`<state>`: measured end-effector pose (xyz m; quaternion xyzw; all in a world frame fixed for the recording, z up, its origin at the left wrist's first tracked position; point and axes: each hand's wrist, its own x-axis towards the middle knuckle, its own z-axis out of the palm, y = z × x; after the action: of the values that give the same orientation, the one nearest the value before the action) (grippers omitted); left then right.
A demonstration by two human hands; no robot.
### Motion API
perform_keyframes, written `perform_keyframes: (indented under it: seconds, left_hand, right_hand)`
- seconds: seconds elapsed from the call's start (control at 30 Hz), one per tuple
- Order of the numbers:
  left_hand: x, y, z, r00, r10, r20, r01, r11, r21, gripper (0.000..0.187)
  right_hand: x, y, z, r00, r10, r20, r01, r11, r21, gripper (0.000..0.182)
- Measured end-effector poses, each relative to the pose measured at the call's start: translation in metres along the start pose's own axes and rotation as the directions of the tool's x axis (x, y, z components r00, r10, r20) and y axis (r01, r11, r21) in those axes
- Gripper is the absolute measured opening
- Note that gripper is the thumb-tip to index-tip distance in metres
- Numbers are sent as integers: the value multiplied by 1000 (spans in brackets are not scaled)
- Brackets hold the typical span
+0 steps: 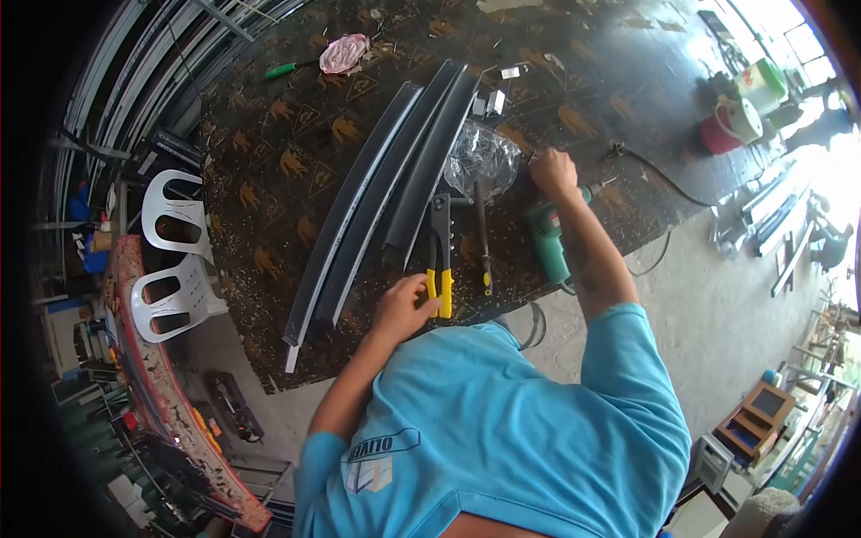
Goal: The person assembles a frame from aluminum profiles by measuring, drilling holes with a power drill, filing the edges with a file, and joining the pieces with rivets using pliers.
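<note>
My left hand (402, 309) is at the near edge of the dark table, its thumb and fingers closed around the yellow handles of a hand riveter (440, 255). The riveter's dark head points away from me. Farther out to the right, my right hand (554, 173) has its fingers curled in beside a clear plastic bag (480, 160); whatever they pinch is too small to make out. Under my right forearm lies a green power drill (547, 240). A slim tool with a dark shaft and yellow-black handle (484, 247) rests between riveter and drill. Long dark metal profiles (377, 197) lie left of the riveter.
The dark table (260, 179) is strewn with shavings. Toward its far side are a green-handled tool (281, 70), a pink bundle (344, 55) and small metal pieces (493, 103). A cord (668, 175) crosses the right side. White chairs (175, 287) stand left; buckets (731, 125) sit far right.
</note>
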<state>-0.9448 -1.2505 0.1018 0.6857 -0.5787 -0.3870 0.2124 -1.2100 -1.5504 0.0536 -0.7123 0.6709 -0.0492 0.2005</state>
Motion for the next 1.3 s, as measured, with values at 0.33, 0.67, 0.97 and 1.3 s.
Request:
perform_keyframes:
  seconds: [0.33, 0.67, 0.97, 1.3]
  left_hand:
    - [41, 12, 44, 978, -193, -78, 208, 911, 355, 93]
    - [21, 28, 11, 978, -157, -139, 168, 984, 65, 44]
    - [-48, 22, -22, 991, -62, -118, 47, 991, -127, 31]
    - [-143, -40, -72, 921, 122, -369, -165, 983, -86, 24]
  right_hand:
    - [17, 4, 57, 969, -168, -181, 176, 984, 28, 24]
    - [-87, -121, 14, 870, -299, -391, 492, 571, 658, 31]
    - [-164, -163, -8, 868, -384, -316, 480, 485, 731, 25]
    - [-234, -250, -10, 599, -736, -315, 775, 434, 459, 20]
